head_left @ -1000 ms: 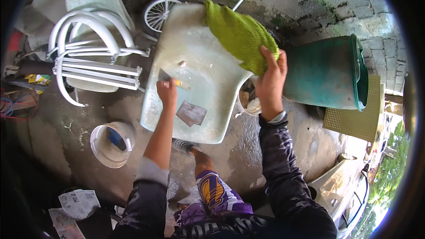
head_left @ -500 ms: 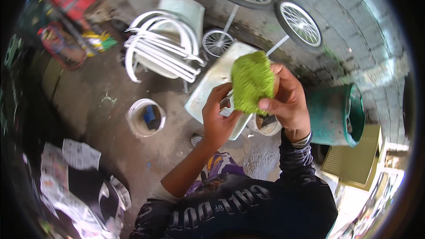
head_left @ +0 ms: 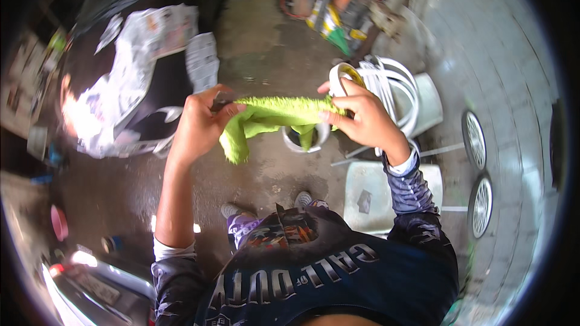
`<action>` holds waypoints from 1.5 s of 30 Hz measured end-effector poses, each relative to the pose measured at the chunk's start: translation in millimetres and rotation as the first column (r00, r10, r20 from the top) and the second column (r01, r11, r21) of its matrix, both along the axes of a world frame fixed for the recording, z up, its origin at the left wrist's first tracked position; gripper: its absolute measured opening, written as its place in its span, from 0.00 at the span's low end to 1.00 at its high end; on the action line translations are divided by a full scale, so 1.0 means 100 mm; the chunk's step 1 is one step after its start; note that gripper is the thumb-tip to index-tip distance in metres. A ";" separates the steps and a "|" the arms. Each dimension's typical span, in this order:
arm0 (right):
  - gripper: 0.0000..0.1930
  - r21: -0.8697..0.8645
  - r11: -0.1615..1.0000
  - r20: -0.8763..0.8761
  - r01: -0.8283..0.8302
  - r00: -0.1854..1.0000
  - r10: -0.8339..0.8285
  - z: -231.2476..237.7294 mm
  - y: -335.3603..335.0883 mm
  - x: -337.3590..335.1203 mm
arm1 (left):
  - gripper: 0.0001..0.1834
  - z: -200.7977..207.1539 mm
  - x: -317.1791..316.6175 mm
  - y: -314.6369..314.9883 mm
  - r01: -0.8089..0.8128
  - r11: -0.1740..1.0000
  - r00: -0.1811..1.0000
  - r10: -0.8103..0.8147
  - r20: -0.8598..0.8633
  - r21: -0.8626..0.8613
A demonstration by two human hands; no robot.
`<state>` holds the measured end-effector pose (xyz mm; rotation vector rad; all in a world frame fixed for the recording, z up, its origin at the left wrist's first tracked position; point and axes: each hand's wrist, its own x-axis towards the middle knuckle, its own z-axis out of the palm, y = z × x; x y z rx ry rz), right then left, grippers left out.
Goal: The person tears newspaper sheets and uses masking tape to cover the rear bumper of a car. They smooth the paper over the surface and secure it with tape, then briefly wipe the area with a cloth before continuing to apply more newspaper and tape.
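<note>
A fuzzy lime-green cloth (head_left: pixel 272 111) is stretched between my two hands at chest height, its left corner drooping. Its left end is pinched in my left hand (head_left: pixel 205 122), which also has a small dark flat piece (head_left: pixel 222 100) between the fingers; its kind is unclear. The right end is gripped by my right hand (head_left: pixel 360 113). A white ring with a yellowish inside, looking like a roll of tape (head_left: pixel 336 78), stands at the fingers of that hand. Beneath the cloth, a white bucket (head_left: pixel 320 140) on the floor is partly covered.
To the right is a white plastic chair (head_left: pixel 356 181) with a small grey piece (head_left: pixel 364 201) on it. White curved tubes (head_left: pixel 411 93) lie behind, and spoked wheels (head_left: pixel 481 205) lean along the block wall. Newspaper (head_left: pixel 142 54) covers a dark vehicle at left; another vehicle (head_left: pixel 115 287) stands lower left.
My view has swung left. The cloth, bunched in both hands before, is now spread out sideways, with my hands farther apart.
</note>
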<state>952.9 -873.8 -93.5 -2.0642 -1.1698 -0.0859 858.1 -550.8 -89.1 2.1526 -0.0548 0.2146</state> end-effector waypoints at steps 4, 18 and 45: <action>0.13 -0.036 0.992 -0.213 -0.119 0.971 0.109 0.14 1.35 -0.02 | 0.16 0.11 -0.92 1.03 -0.203 0.978 0.979 0.204 0.009 -0.047; 0.18 -0.330 0.736 -0.512 -0.591 0.767 0.386 -0.09 4.67 -0.99 | 0.31 -0.93 -2.58 1.64 -0.279 0.401 0.928 0.346 -0.138 -0.873; 0.36 -0.008 0.869 -0.865 -0.495 -0.433 -0.255 -3.98 8.53 -0.23 | 0.13 -3.82 -0.57 6.02 -0.527 -0.347 0.254 0.807 -0.533 -0.776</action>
